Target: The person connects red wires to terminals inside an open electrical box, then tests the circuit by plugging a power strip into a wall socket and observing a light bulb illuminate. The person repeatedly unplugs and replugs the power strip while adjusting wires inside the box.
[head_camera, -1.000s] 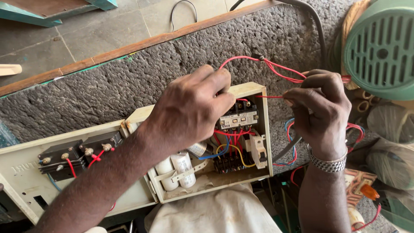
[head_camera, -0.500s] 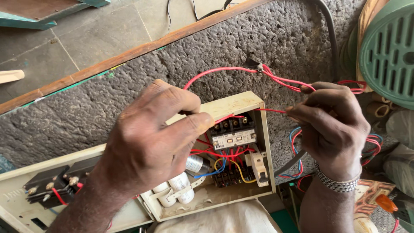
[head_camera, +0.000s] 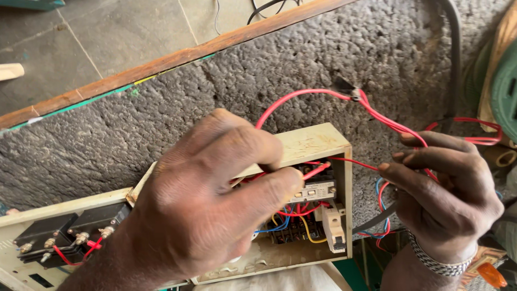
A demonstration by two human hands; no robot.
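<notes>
An open cream metal control box (head_camera: 315, 143) lies on a rough grey stone slab, with wired components inside. My left hand (head_camera: 215, 194) reaches into the box, its fingers pinched at a red wire by the white terminal block (head_camera: 318, 189). My right hand (head_camera: 441, 194), with a metal bracelet, stays just right of the box and pinches a thin red wire (head_camera: 355, 161) that runs into it. A loop of red wires (head_camera: 312, 94) arcs above the box to a taped joint. Blue, yellow and red leads fill the lower part of the box.
The box's hinged lid (head_camera: 59, 237) lies open at left with black meters and red leads. A wooden strip (head_camera: 161, 62) edges the stone slab (head_camera: 161, 124); tiled floor beyond. A green fan housing (head_camera: 503, 81) stands at right. An orange-handled tool (head_camera: 490, 274) lies lower right.
The view has closed in on the box. My left hand has moved lower and deeper into the box. My right hand has kept hold of the thin red wire.
</notes>
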